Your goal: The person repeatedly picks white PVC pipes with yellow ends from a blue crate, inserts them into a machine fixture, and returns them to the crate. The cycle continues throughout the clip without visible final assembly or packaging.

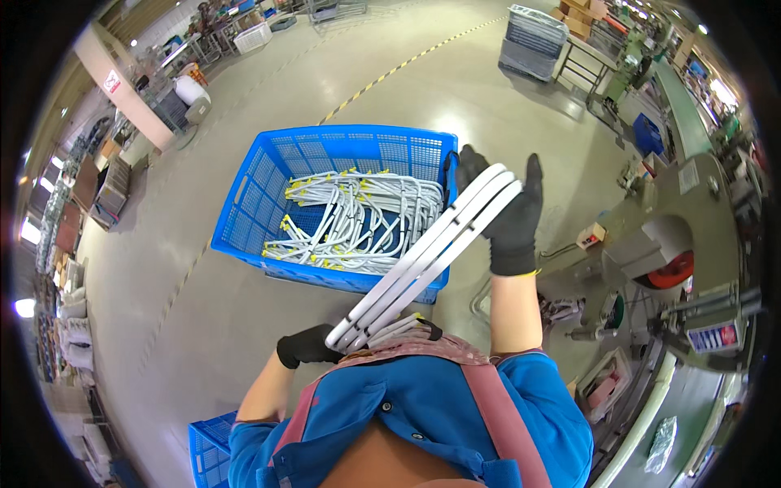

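A bundle of white bent tubes (431, 254) with small black bands slants up in front of my body. At its lower end, my left hand (307, 346) in a black glove is closed on the tubes, its fingertips partly hidden. My right hand (514, 221), also gloved in black, is at the upper rounded end. Its fingers and thumb are spread, with the tubes lying against the palm. Beyond the bundle stands a blue plastic crate (244, 189) of similar white tubes (366, 207) with yellow end pieces. More white tube ends show close to my apron (423, 351).
A grey-green machine (626, 211) stands close on my right, beside a conveyor belt (691, 427). Another blue crate (213, 439) sits at lower left. Farther off are wrapped stacked crates (530, 45), a pillar (122, 88) and a yellow-black floor line (390, 71).
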Demonstrator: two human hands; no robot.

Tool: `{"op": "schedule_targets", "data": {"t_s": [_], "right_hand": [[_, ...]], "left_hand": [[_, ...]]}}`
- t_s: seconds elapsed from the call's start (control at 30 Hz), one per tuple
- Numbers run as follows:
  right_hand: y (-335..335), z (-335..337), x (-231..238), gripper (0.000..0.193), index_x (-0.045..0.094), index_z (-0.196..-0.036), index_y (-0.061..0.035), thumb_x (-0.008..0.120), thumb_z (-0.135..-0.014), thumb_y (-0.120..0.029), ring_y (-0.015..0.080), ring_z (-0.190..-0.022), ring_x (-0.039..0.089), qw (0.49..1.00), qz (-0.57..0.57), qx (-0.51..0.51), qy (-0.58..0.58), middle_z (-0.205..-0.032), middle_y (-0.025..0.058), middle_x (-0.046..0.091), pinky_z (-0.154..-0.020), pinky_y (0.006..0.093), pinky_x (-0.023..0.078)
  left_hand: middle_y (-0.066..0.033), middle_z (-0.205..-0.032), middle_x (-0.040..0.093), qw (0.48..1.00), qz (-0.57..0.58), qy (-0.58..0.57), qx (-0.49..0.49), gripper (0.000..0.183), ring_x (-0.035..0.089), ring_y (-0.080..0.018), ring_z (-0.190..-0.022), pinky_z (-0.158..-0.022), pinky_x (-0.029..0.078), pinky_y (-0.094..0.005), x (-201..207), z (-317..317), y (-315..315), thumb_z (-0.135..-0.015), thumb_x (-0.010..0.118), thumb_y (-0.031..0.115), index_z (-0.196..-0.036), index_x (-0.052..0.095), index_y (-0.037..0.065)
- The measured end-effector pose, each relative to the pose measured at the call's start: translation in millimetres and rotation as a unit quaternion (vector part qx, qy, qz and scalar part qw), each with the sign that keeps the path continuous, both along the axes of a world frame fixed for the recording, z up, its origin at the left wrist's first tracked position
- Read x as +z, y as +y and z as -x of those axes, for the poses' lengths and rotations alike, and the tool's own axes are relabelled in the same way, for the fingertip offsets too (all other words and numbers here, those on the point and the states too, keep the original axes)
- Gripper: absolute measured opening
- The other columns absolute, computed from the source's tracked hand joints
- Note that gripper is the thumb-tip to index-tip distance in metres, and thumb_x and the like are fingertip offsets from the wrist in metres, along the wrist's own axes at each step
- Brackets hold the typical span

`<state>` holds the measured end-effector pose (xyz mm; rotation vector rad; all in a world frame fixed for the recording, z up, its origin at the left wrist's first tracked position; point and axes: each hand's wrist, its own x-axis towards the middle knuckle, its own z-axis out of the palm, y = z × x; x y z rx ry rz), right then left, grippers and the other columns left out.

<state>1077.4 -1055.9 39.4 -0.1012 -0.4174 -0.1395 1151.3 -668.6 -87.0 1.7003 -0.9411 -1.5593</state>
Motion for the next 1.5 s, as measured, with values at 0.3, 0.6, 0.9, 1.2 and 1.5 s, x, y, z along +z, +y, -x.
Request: {"op": "schedule_targets", "data": {"t_s": [0.3,0.6,0.9,1.2,1.5], "right_hand": [[155.3,119.1,-41.7,0.067,0.045,-0.125,0.0077,0.044,-0.092,-0.05,0.0367,-0.11,0.055,0.969,0.092,-0.106,0.201,-0.118,0.0277,0.055,-0.097,0.0446,0.043],[255.5,210.7,-129.0,0.029,0.065,-0.103,-0.0052,0.073,-0.08,-0.02,0.0184,-0.085,0.064,0.748,0.577,-0.09,0.315,-0.091,0.0072,0.066,-0.07,0.0309,0.052],[180.4,307.0,-135.9,0.026,0.064,-0.111,-0.0053,0.057,-0.089,-0.017,0.0262,-0.102,0.061,0.617,0.75,-0.207,-0.115,-0.114,0.0126,0.063,-0.091,0.0333,0.046],[-10.8,414.3,-116.4,0.044,0.056,-0.119,-0.004,0.07,-0.081,-0.023,0.0335,-0.095,0.06,0.322,0.682,-0.519,0.402,-0.108,0.0171,0.061,-0.083,0.0394,0.048],[-94.1,445.2,-100.0,0.03,0.06,-0.11,-0.0019,0.065,-0.084,-0.016,0.0154,-0.069,0.063,0.393,0.647,-0.498,0.423,-0.08,0.0095,0.066,-0.065,0.0294,0.05]], "left_hand": [[-0.0177,-0.142,0.039,0.947,0.255,0.189,0.056,0.081,0.038,-0.0273,-0.131,-0.111,0.023,-0.0395,-8.0,34.5,1.2,-0.089,0.046,0.058,-0.141,0.031,-0.002],[-0.0164,-0.119,0.059,0.944,0.145,0.295,-0.006,0.062,0.057,-0.0258,-0.11,-0.094,0.044,-0.0334,34.0,146.8,-60.6,-0.077,0.07,0.022,-0.129,0.047,-0.001],[-0.0132,-0.102,0.066,0.987,0.034,0.155,0.022,0.038,0.064,-0.0203,-0.091,-0.081,0.05,-0.0302,27.1,202.7,-62.5,-0.077,0.067,0.009,-0.113,0.058,-0.001],[-0.0121,-0.116,0.061,0.998,0.022,0.043,-0.044,0.064,0.056,-0.017,-0.101,-0.089,0.044,-0.0295,11.7,257.2,-70.2,-0.077,0.072,0.026,-0.13,0.048,-0.001],[-0.0118,-0.117,0.062,0.988,0.092,0.081,-0.094,0.057,0.057,-0.0176,-0.101,-0.089,0.044,-0.0302,10.6,303.7,-125.1,-0.082,0.07,0.025,-0.13,0.05,0.001]]}}
